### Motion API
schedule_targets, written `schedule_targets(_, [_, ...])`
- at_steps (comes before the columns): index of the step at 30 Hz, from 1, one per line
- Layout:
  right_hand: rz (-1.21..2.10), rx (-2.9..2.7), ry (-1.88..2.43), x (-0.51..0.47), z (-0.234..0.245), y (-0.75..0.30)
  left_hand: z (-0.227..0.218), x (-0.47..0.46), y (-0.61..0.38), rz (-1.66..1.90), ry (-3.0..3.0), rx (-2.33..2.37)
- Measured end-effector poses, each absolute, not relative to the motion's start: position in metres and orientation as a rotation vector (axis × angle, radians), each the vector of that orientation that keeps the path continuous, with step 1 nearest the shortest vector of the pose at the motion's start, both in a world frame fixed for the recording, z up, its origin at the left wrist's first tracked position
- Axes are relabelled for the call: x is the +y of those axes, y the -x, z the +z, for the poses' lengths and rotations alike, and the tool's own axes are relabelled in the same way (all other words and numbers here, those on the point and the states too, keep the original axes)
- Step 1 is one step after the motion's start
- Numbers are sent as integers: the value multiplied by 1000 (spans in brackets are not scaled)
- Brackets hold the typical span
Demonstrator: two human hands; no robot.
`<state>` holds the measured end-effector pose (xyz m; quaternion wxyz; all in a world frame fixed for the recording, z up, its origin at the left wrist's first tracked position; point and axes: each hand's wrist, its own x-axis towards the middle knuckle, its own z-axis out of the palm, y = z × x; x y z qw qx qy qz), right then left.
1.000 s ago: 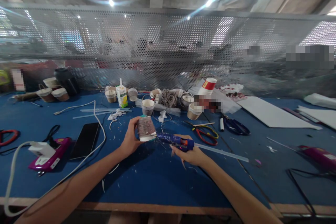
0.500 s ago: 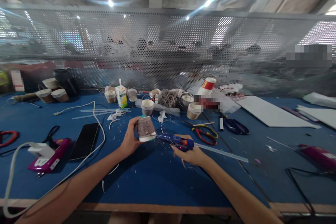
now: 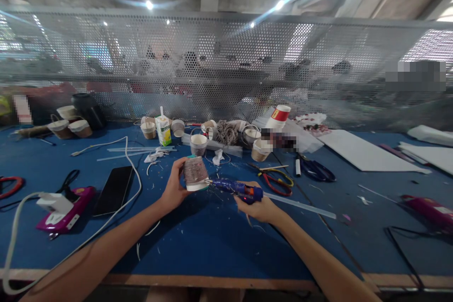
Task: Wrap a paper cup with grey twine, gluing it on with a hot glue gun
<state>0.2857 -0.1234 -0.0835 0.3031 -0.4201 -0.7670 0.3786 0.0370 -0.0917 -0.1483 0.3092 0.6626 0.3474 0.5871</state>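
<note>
My left hand (image 3: 173,188) is closed around a small paper cup wrapped in brownish twine (image 3: 195,173), held on its side above the blue table (image 3: 198,240). My right hand (image 3: 257,205) grips a blue hot glue gun (image 3: 238,188). Its nozzle touches the cup's lower right rim. A clear glue stick (image 3: 300,204) sticks out of the gun's back, pointing right.
Several more twine-wrapped cups (image 3: 198,143), a twine bundle (image 3: 226,132), a juice carton (image 3: 164,129) and stacked red cups (image 3: 279,115) line the back by a perforated metal screen (image 3: 226,61). Scissors (image 3: 278,180) lie right; a phone (image 3: 114,189), white cable (image 3: 120,212) and pink glue gun (image 3: 65,210) left.
</note>
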Motion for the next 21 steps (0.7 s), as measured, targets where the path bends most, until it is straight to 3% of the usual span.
schedule_targets(15, [846, -2096, 1106, -120, -88, -290, -151, -91, -36, 1578, -1721, 894])
schedule_targets(21, [417, -2366, 1134, -108, -81, -301, -147, -93, -37, 1572, -1704, 919])
